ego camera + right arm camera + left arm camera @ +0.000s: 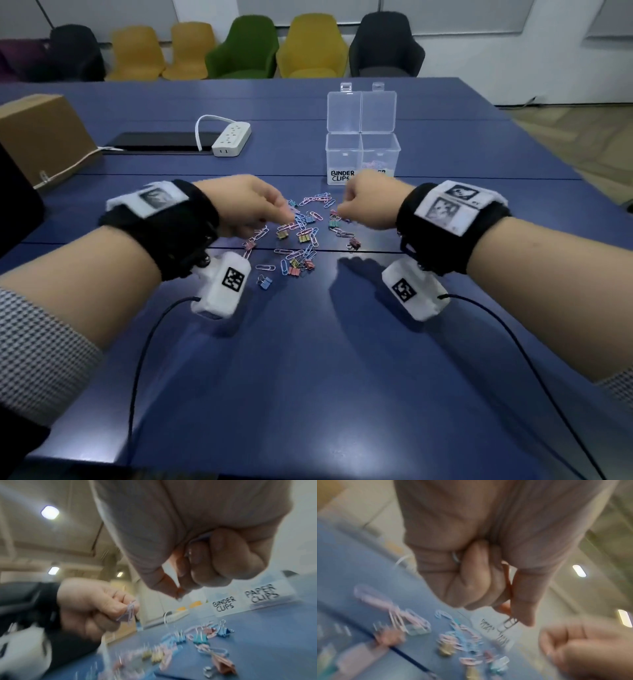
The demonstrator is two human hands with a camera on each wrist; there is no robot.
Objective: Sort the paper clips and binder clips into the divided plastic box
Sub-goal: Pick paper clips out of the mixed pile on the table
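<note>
A: Item one, left hand (245, 205): fingers curled, pinching a few pale paper clips (130, 612), just above the loose pile (301, 233) on the blue table (308, 359).

B: Item two, right hand (368, 202): fingers closed together with metal wire showing between them. It seems to hold clips too, though we cannot tell which kind through the blur.

A: Item three, divided plastic box (362, 154): lid open, at one o'clock from the pile. It is labelled "BINDER CLIPS" on the left cell and "PAPER CLIPS" on the right.

B: Handling note: we judge it best to keep each pinch to one kind of clip. We carry it fully over the matching cell, then part the fingers low inside the rim so that nothing bounces across the divider.
</note>
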